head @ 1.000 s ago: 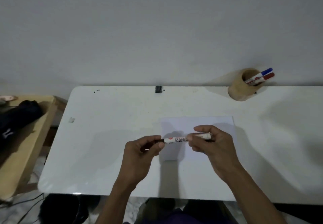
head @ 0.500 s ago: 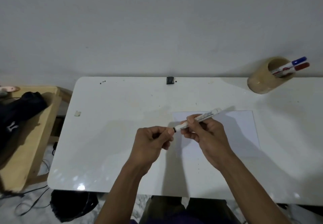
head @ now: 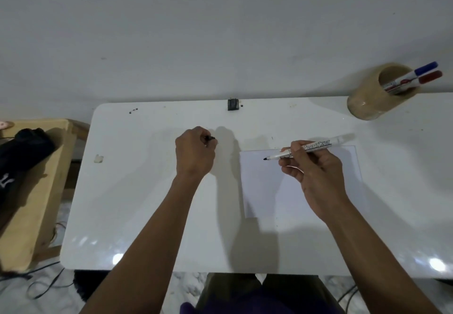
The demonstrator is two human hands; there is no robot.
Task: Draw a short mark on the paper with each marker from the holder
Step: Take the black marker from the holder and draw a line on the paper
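Note:
A white sheet of paper (head: 264,186) lies on the white table (head: 147,203), right of centre. My right hand (head: 316,174) grips an uncapped white marker (head: 316,146), its black tip over the paper's upper left part. My left hand (head: 195,153) is out to the left of the paper, fingers closed around the marker's black cap (head: 210,138), which peeks out at the fingertips. At the far right back stands a tan round holder (head: 367,103) with a blue-capped marker (head: 426,67) and a red-capped marker (head: 430,76) leaning in it.
A small black block (head: 233,104) sits at the table's back edge against the wall. A scrap of tape (head: 98,158) lies near the left edge. A wooden stool (head: 31,206) with a black cloth (head: 22,152) stands left of the table. Cables lie on the floor.
The cap has come off the marker. My left hand carried it left and back, away from the paper. My right hand moved right and swung the bare tip over the sheet.

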